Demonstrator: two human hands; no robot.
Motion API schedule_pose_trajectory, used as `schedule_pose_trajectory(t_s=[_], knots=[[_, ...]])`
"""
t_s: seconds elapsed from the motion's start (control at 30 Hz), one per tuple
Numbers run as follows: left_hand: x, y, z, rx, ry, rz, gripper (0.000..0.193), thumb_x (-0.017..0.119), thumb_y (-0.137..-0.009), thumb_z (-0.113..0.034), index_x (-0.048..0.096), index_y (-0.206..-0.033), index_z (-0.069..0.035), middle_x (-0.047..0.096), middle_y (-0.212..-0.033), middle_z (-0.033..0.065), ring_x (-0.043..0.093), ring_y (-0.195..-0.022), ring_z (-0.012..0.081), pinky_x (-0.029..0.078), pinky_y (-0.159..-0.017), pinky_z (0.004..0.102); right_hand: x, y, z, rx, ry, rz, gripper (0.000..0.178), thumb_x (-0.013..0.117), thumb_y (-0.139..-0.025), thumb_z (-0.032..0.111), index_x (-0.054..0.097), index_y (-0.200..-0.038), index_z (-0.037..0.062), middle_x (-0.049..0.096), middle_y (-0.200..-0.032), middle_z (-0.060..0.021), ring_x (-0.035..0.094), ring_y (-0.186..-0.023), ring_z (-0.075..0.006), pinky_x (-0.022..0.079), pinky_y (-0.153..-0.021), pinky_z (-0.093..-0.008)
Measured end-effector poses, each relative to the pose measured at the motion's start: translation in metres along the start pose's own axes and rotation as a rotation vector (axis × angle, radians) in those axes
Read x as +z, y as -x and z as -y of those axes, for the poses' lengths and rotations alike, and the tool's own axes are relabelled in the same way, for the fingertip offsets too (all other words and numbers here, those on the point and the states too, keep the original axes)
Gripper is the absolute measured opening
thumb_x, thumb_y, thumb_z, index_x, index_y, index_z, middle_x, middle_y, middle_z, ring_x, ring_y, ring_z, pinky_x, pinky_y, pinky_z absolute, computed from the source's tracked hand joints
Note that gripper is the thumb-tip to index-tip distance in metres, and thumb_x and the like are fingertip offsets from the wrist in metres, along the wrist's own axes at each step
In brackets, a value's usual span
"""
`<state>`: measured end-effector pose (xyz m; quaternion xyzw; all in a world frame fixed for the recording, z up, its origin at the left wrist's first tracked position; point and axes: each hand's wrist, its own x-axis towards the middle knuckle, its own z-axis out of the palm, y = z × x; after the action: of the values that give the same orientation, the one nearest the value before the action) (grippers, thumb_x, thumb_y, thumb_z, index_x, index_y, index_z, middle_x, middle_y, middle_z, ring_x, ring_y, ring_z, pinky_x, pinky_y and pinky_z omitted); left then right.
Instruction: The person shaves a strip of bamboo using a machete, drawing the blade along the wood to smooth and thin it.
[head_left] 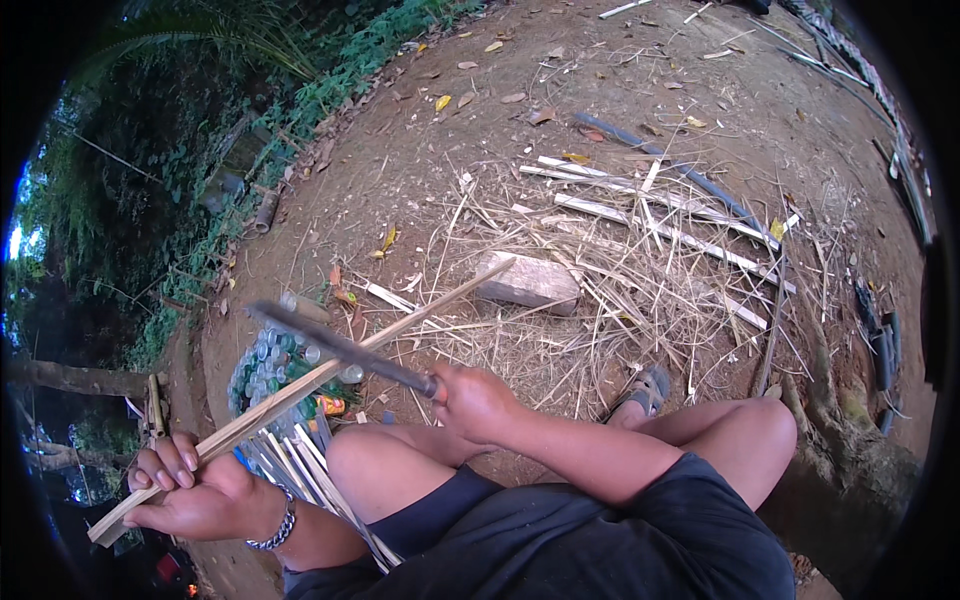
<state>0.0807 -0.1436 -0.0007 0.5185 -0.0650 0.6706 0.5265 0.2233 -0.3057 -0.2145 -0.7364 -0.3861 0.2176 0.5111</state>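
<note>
My left hand [190, 490] grips the near end of a long pale bamboo strip [330, 368] that slants up to the right over my left knee. My right hand [472, 400] holds the handle of a long dark knife [335, 345]. Its blade lies across the strip, pointing left and slightly up. A metal chain bracelet is on my left wrist. A bundle of finished bamboo slats [300, 465] leans beside my left thigh. I sit with knees bent, in dark shorts.
A grey stone block [528, 280] lies on the dirt ahead, amid bamboo shavings and split lengths [660, 215]. A net of bottles and cans [275, 365] sits at left. My sandalled foot [645, 390] rests on the ground. Green plants border the left edge.
</note>
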Motion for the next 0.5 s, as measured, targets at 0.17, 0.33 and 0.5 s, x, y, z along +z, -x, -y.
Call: schedule_pose_trajectory(t_s=[0.17, 0.33, 0.5], knots=[[0.001, 0.009, -0.007, 0.022, -0.027, -0.036, 0.047, 0.047, -0.096, -0.054, 0.047, -0.082, -0.009, 0.038, -0.064, -0.0015, 0.036, -0.049, 0.0078, 0.032, -0.049, 0.023, -0.01, -0.007, -0.083, 0.379, 0.106, -0.058, 0.028, 0.061, -0.081, 0.017, 0.057, -0.103, 0.0017, 0.066, -0.086, -0.0223, 0.065, -0.081, -0.0398, 0.051, -0.075, -0.0495], [0.008, 0.011, -0.004, 0.045, -0.001, -0.034, 0.047, 0.049, -0.095, -0.054, 0.048, -0.083, -0.009, 0.038, -0.064, -0.0018, 0.036, -0.049, 0.0074, 0.031, -0.048, 0.022, -0.012, 0.006, -0.009, 0.115, 0.101, 0.108, 0.027, 0.06, -0.081, 0.018, 0.057, -0.103, 0.0023, 0.066, -0.088, -0.0229, 0.065, -0.084, -0.0391, 0.051, -0.077, -0.0501], [0.01, 0.004, -0.005, 0.016, 0.0, -0.013, 0.046, 0.05, -0.094, -0.054, 0.048, -0.083, -0.009, 0.038, -0.064, -0.0017, 0.036, -0.049, 0.0075, 0.032, -0.049, 0.023, -0.014, -0.013, -0.166, 0.663, -0.031, -0.109, 0.03, 0.06, -0.081, 0.018, 0.058, -0.104, -0.0009, 0.065, -0.089, -0.0259, 0.065, -0.086, -0.0404, 0.051, -0.079, -0.0471]])
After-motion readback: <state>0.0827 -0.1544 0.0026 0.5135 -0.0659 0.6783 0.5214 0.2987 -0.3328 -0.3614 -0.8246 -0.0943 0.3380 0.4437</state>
